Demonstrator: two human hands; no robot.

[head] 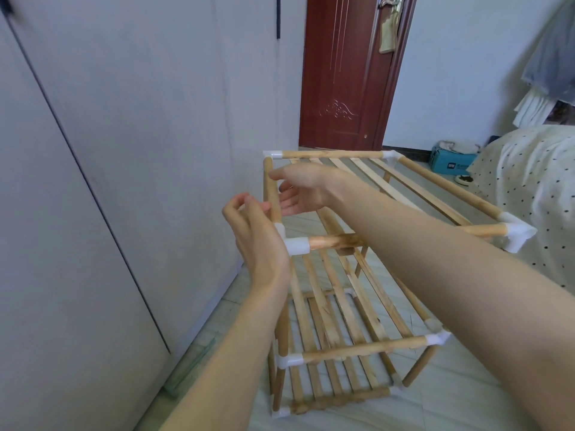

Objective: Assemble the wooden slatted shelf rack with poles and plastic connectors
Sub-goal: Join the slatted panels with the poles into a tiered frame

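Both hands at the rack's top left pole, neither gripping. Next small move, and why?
Probably close both hands on the top left pole and press it toward the near corner connector. The left hand hovers beside that connector, fingers loosely curled; the right hand is open just behind the pole. Whether that joint is fully seated is unclear, so pressing would settle it.

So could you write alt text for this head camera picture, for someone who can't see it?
A person's two bare hands reach toward the top left pole of a three-tier wooden slatted rack standing on a pale tiled floor. The left hand and right hand flank the pole, fingers relaxed, gripping nothing. White plastic connectors join the corners; a dark red door stands behind.
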